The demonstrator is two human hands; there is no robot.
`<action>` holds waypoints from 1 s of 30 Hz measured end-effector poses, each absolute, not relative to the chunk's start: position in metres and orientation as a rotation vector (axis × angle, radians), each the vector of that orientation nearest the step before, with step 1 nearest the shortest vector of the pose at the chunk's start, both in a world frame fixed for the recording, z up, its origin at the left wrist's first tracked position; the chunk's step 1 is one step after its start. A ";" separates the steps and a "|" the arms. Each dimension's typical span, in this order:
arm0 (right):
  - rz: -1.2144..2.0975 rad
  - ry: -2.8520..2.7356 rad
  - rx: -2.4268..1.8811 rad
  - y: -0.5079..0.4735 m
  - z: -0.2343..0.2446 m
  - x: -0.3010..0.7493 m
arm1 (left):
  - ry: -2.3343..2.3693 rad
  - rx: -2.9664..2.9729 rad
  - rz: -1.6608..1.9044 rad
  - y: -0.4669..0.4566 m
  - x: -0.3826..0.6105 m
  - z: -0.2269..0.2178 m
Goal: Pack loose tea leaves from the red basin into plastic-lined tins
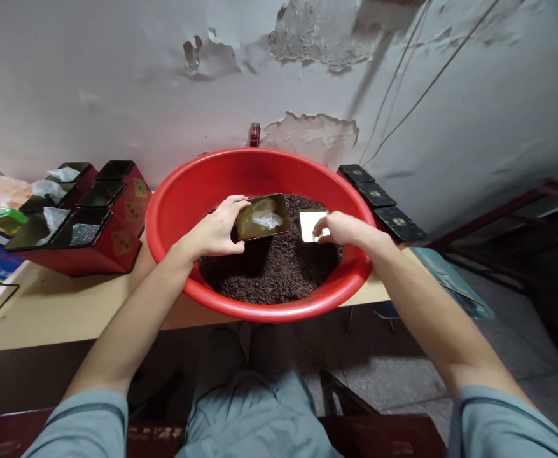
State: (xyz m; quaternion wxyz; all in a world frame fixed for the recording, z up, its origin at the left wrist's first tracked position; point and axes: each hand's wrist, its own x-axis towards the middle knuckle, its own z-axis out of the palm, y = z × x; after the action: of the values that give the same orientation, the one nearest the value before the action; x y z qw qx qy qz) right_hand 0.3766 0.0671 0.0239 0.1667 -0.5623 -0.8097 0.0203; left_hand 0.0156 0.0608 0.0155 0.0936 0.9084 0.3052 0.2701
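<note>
A big red plastic basin (pixel 259 312) is partly filled with dark, dry, loose bits (pixel 273 280) that look like tea leaves. Over its left part, my left hand (pixel 219 229) grips the side of an open rectangular tin (pixel 245 222), thumb and fingers spread along its edge. Inside the tin lies a crumpled clear plastic bag (pixel 268 219). My right hand (pixel 338 228) pinches a small, square, shiny metal piece (pixel 308 222), which looks like a tin lid, just above the dark bits. A gap separates it from the tin.
Several open red tins (pixel 111 251) with dark insides stand on the table (pixel 69 305) at left, some with plastic bags showing. Black-topped tins (pixel 376 194) line the basin's right side. A small red object (pixel 254 135) stands behind, against the peeling wall (pixel 116 83).
</note>
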 end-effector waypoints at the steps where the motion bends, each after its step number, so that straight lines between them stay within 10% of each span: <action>1: -0.008 -2.316 -1.557 0.064 0.032 0.367 | 0.892 2.700 0.800 0.061 0.016 0.015; 11: -0.352 -2.874 -1.424 0.043 0.081 0.231 | 0.864 2.585 0.829 0.066 0.019 0.010; 22: 0.766 -1.657 -0.776 0.082 0.054 0.265 | 1.210 2.469 1.054 0.074 0.039 0.004; 30: 0.574 -1.598 -0.921 0.058 0.070 0.306 | 1.269 2.399 1.044 0.072 0.039 0.005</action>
State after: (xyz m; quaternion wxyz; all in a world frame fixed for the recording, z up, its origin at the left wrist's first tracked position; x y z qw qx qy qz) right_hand 0.3062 0.0579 0.0695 0.5687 -0.3923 -0.6803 0.2445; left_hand 0.0395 0.0719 0.0051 0.1165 0.8194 0.4333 0.3567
